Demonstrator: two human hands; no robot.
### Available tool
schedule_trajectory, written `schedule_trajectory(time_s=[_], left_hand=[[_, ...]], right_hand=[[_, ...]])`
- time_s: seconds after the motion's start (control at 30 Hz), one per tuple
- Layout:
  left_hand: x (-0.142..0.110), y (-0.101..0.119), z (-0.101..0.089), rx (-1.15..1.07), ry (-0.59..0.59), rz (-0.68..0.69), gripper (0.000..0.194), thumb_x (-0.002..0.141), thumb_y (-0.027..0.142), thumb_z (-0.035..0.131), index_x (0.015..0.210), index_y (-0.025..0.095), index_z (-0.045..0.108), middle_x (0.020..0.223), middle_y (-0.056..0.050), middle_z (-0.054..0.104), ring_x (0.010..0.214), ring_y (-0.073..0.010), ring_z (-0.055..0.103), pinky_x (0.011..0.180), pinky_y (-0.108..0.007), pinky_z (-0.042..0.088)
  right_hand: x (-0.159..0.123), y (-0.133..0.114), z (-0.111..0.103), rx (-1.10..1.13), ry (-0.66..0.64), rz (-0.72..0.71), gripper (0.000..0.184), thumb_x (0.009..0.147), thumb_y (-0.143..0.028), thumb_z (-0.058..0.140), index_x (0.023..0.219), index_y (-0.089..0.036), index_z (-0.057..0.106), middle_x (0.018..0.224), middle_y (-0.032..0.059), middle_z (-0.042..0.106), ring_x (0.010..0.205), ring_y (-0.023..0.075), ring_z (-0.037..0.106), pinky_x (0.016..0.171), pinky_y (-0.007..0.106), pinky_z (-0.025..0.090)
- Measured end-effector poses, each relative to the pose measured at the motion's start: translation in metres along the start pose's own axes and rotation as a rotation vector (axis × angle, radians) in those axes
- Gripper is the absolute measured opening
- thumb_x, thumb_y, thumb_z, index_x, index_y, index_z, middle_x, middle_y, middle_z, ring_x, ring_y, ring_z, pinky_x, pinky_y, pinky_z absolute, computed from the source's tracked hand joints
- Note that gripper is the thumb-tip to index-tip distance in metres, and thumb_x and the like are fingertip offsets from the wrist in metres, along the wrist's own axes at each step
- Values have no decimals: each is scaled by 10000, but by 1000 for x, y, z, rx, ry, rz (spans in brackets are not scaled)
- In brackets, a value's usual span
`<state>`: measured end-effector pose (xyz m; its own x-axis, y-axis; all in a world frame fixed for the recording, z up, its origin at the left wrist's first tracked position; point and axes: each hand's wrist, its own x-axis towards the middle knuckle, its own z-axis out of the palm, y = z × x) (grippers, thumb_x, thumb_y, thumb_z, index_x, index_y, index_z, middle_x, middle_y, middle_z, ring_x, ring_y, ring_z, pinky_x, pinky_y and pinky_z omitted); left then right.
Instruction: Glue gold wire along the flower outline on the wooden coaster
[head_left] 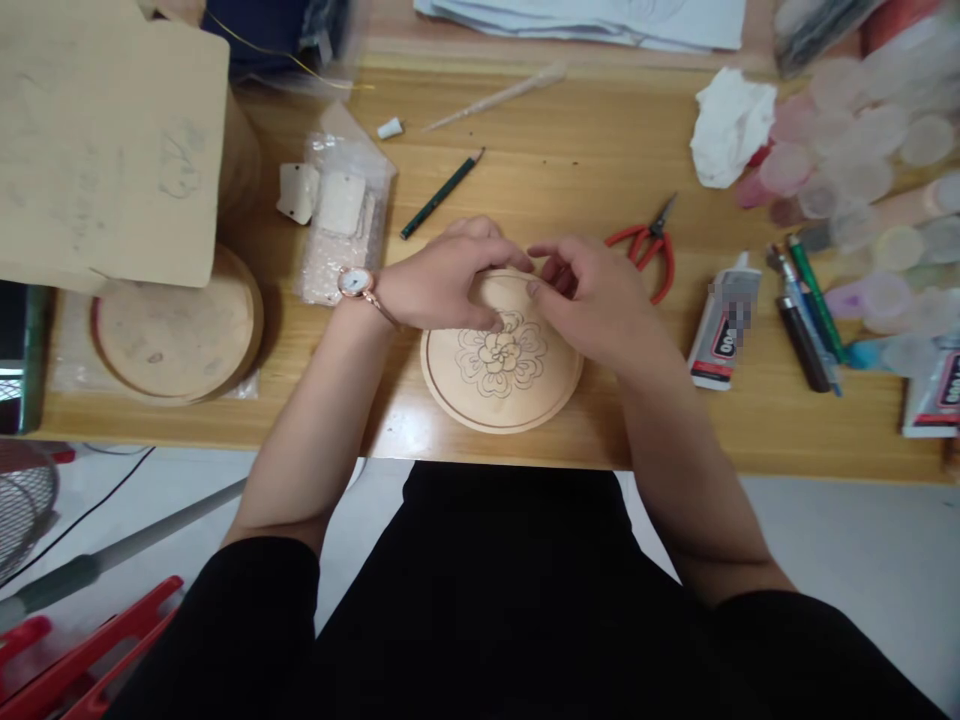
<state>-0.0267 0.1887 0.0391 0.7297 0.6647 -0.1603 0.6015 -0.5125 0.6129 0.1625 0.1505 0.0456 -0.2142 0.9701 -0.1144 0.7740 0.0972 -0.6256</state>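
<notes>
A round wooden plate (495, 400) with a flower drawn in dark lines lies near the table's front edge. My left hand (442, 275), with a watch (355, 282) at its wrist, grips the plate's upper left side. Its thumb rests on the surface beside the flower, and its fingers reach the far rim. On the upper right, my right hand (589, 295) is closed at the rim, thumb against the edge and fingers curled. Whether anything small lies between the fingertips, I cannot tell. Red-handled pliers (654, 248) lie just beyond my right hand.
Behind the plate lie a dark green pencil (442, 195) and a thin pale stick (495, 98). Another round wooden piece (176, 340) sits at left, partly under cardboard (105, 150). At right are a glue tube (724, 325), pens (806, 315), crumpled tissue (731, 125) and several small pots (862, 150).
</notes>
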Motion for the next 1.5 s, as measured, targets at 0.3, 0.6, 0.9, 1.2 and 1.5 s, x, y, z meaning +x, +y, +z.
schedule_trajectory(time_s=[0.3,0.6,0.9,1.2,1.5], left_hand=[[-1,-3,-6,-162,9,-20,551,718,449,646,1209,213,567,1120,-67,567,1017,-184,525,926,-313,431],[1,-3,-4,-70,-6,-30,582,694,450,662,1214,204,573,1114,-62,554,1063,-198,526,963,-307,409],[1,-1,-3,-33,-4,4,591,688,449,693,1226,237,567,1136,-43,562,1155,-215,492,1040,-334,352],[1,3,-1,24,-8,-12,661,684,392,722,1285,185,543,1148,-78,549,1154,-242,487,1020,-357,362],[0,5,1,46,-4,-8,618,712,351,689,1295,214,535,1130,-64,539,1142,-228,480,1022,-341,352]], right_hand=[[-2,3,-1,3,1,-24,304,773,-206,601,1073,-195,649,844,22,645,800,185,588,803,385,500],[-1,-1,-1,-41,-31,8,313,793,-198,597,1104,-188,636,891,51,647,879,234,608,856,431,491],[-1,-2,-1,-51,-33,19,332,780,-190,604,1109,-173,641,872,29,641,854,207,596,869,432,486],[-1,-3,-1,-90,-41,15,334,784,-169,580,1111,-170,646,947,39,649,920,216,604,889,414,485],[0,-4,0,-60,-43,23,332,780,-165,577,1105,-163,644,950,55,645,915,223,586,871,400,461]])
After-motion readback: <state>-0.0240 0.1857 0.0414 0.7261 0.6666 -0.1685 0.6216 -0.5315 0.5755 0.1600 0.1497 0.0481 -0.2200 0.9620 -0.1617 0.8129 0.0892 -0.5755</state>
